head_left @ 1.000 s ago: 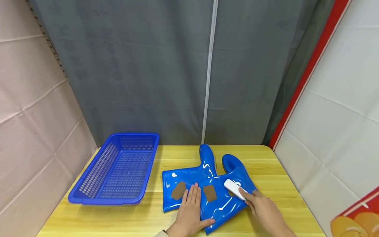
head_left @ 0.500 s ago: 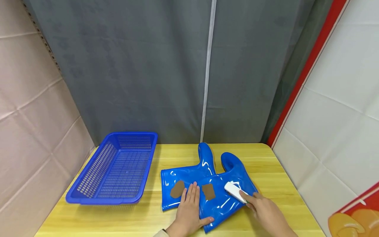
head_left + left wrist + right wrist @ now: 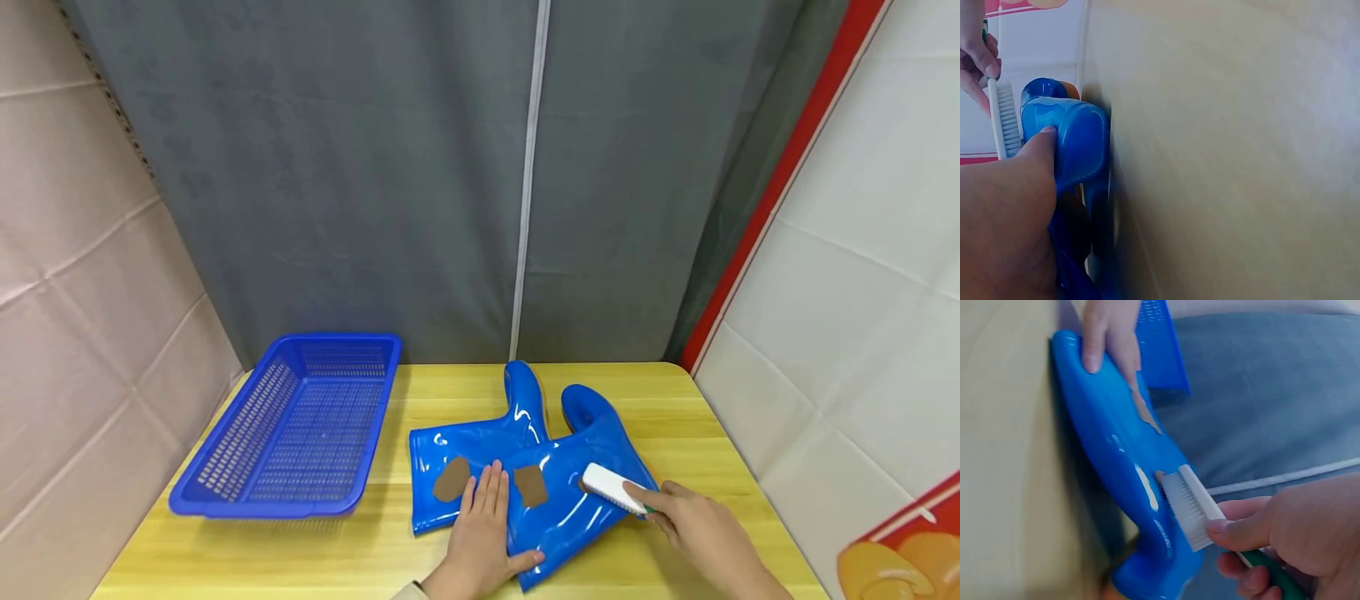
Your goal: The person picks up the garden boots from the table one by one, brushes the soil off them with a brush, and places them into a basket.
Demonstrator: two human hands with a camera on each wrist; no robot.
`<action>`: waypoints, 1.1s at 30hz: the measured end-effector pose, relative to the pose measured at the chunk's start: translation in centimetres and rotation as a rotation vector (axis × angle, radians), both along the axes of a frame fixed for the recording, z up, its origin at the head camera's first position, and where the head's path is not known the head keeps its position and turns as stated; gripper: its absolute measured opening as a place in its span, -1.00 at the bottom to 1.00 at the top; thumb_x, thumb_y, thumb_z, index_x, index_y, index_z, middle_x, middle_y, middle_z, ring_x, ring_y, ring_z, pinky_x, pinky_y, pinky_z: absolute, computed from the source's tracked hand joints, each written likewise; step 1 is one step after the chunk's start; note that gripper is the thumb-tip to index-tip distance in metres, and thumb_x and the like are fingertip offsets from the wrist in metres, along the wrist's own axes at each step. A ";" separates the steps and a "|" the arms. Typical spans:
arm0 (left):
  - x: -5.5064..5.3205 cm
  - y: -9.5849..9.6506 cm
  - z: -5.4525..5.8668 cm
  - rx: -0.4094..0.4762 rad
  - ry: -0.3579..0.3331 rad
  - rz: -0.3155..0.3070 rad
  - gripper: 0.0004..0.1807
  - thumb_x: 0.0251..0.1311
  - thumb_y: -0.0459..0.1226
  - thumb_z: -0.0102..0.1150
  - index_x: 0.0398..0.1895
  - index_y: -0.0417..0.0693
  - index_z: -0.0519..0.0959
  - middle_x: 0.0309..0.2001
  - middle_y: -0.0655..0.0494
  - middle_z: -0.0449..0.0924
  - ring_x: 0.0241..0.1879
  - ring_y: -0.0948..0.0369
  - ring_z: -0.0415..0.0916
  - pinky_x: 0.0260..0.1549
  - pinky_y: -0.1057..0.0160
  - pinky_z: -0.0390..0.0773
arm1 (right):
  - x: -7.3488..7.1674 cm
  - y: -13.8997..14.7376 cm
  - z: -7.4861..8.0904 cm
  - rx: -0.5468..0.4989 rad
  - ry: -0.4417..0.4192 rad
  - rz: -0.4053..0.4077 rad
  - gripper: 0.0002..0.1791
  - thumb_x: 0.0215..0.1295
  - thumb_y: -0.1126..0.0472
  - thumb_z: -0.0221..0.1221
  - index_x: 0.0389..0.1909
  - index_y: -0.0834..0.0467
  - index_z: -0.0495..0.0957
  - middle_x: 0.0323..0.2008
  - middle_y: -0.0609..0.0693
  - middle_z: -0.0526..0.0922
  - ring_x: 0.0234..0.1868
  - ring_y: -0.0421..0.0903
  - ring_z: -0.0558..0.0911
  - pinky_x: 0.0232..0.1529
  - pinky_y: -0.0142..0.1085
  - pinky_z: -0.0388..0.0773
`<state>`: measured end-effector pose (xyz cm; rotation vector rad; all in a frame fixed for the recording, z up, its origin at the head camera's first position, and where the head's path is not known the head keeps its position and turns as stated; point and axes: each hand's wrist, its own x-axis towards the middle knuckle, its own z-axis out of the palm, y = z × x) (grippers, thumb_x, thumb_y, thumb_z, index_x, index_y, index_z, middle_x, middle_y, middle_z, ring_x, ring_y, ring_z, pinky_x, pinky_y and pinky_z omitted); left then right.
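Two glossy blue rain boots lie on their sides, the near boot [image 3: 558, 533] overlapping the far boot [image 3: 480, 433]. Brown patches [image 3: 531, 486] show on both shafts. My left hand [image 3: 480, 525] rests flat on the boots, fingers straight, thumb on the near boot's shaft. With my right hand [image 3: 701, 525] I grip a white scrub brush [image 3: 611, 486] by its green handle [image 3: 1275, 575]. Its bristles [image 3: 1185, 509] face the near boot, at a small brown patch that the brush head partly covers. In the left wrist view the brush is beside the boot's shaft.
A blue perforated plastic basket [image 3: 322, 442] stands at the left of the wooden table [image 3: 390, 558]. A grey curtain [image 3: 375, 183] hangs behind the table. Light panels rise at the left and right sides.
My right hand has moved the brush to the right across the near boot, so part of a brown patch shows left of it. The left hand stays in place on the boots.
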<state>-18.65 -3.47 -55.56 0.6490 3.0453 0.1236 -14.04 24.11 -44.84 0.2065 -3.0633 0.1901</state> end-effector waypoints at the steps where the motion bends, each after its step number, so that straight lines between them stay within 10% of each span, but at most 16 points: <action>1: 0.0 0.0 0.0 0.000 -0.002 0.000 0.34 -0.23 0.66 -0.52 0.51 -0.06 -0.16 0.55 -0.04 -0.24 0.54 0.02 -0.25 0.47 -0.10 -0.08 | -0.1 -0.1 -0.1 0.007 -0.020 -0.002 -0.51 0.14 0.14 0.27 0.09 -0.33 0.53 -0.39 -0.15 0.57 -0.48 -0.26 0.47 -0.41 -0.36 0.53; 14: 0.2 0.1 0.0 -0.043 0.054 -0.008 0.30 -0.17 0.64 -0.46 0.49 -0.10 -0.09 0.54 -0.05 -0.16 0.53 0.02 -0.19 0.47 -0.09 -0.04 | -0.8 -1.8 -3.2 0.018 -0.046 -0.084 -0.47 0.26 0.09 0.19 0.22 -0.39 0.38 -0.37 -0.06 0.51 -0.52 -0.18 0.38 -0.46 -0.33 0.45; 22: 0.2 0.3 0.1 -0.046 0.048 -0.004 0.32 -0.18 0.64 -0.44 0.49 -0.11 -0.11 0.54 -0.07 -0.18 0.53 0.00 -0.20 0.47 -0.06 -0.04 | -0.5 -1.4 -3.1 -0.004 0.096 -0.067 -0.45 0.25 0.14 0.19 0.23 -0.35 0.38 -0.37 -0.05 0.54 -0.54 -0.20 0.43 -0.49 -0.34 0.47; 33: 0.2 0.3 0.1 -0.091 0.046 0.004 0.32 -0.19 0.65 -0.50 0.49 -0.10 -0.10 0.54 -0.07 -0.19 0.54 0.00 -0.22 0.48 -0.03 -0.03 | 0.4 -2.2 -3.8 -0.056 -0.132 -0.081 -0.49 0.22 0.08 0.22 0.14 -0.47 0.43 -0.43 -0.13 0.49 -0.44 -0.18 0.42 -0.32 -0.25 0.57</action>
